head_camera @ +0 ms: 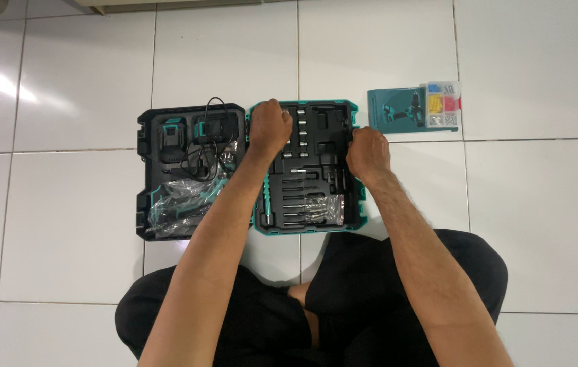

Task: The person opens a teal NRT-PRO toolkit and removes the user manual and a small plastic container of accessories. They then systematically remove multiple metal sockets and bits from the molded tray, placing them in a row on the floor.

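White tile floor; open tool case [306, 224] long axis L-R; L hand [270, 126], R hand [368, 152] grip clamped on case edges.

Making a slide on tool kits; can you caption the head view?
Both hands, left hand and right hand, grip the teal half of an open tool case on a white tiled floor.

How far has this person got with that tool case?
Done: the case lies open flat on the floor. In hand: the left hand and right hand rest on the teal half. Left: bits sit in their slots, and battery and cable stay in the black half.
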